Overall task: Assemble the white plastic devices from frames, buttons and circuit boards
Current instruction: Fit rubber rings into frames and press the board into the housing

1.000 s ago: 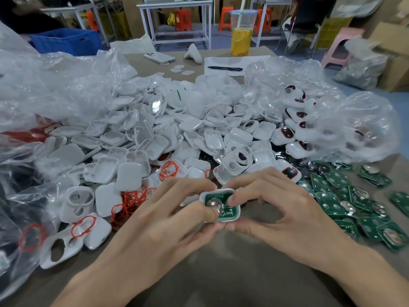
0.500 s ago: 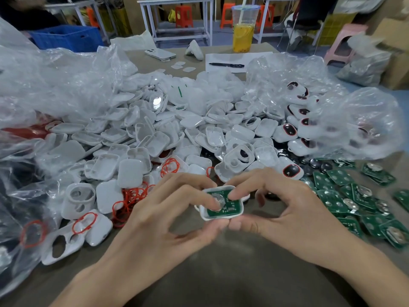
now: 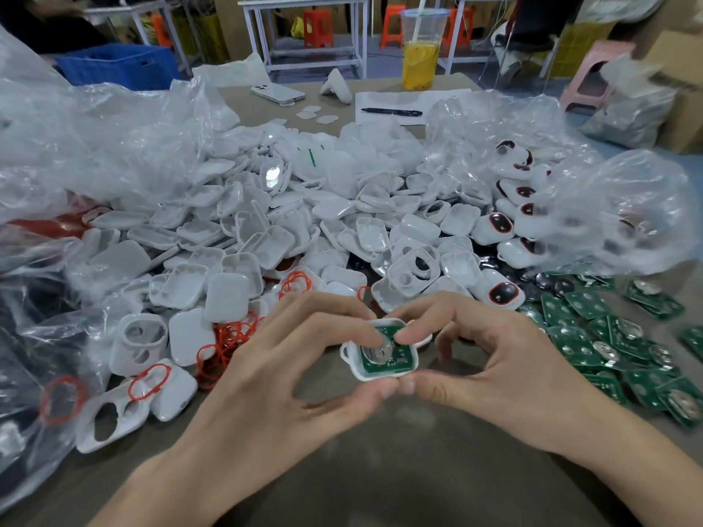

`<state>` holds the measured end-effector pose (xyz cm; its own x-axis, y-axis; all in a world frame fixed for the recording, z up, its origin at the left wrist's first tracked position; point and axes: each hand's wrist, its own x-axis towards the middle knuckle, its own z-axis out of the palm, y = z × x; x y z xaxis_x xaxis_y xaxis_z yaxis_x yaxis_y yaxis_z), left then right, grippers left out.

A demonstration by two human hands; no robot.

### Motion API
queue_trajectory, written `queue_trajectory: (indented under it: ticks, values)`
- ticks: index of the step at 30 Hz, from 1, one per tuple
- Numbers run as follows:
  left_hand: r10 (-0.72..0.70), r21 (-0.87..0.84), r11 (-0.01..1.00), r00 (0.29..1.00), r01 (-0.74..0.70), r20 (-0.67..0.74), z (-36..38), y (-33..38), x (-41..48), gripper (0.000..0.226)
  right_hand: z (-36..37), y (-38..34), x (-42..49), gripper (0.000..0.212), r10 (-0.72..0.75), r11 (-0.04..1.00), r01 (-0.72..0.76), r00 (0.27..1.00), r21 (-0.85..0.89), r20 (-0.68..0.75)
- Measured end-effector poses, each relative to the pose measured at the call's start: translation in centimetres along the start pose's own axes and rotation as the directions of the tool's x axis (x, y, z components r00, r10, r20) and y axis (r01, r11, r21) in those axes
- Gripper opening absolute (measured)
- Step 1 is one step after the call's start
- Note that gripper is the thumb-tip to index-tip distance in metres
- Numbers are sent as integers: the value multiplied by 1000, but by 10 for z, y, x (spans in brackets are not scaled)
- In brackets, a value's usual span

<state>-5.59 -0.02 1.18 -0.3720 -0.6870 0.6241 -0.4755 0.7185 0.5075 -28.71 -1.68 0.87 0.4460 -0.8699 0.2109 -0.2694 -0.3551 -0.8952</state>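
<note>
Head view: frame (image 3: 384, 368) pinched between both hands.

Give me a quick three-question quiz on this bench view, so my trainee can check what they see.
1. True or false: the left hand and right hand together hold one white frame with a green circuit board in it.
2. Where does the pile of loose circuit boards lie? A: on the person's right. B: on the person's left. C: on the floor.
3. Fill the gap: the thin rings heaped beside the left hand are ___ in colour.

Key: 1 true; 2 A; 3 red.
</note>
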Motion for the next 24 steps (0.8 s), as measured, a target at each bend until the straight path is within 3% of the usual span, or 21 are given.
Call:
queue_trajectory:
  ticks: [4,9,15,20,24]
  values:
    - [9,154,988,995,-24,97,-1,-4,1,20,-1,3,0,27,-61,966,53,998,-253,-24]
    - [-19,264,963,956,-62,294,1,-8,1,20,-3,8,0,25,-128,817,174,984,-550,121]
    - [-73,301,952,928,-44,366,2,-8,0,22,-7,11,1,28,-129,776,214,975,-593,182]
    - [-105,312,950,917,-23,386,0,-8,-1,31,-10,10,1,39,-107,804,175,983,-568,151]
    - [-106,294,956,952,19,286,-7,-7,-1,30,-11,8,0,34,-116,852,144,989,-504,86]
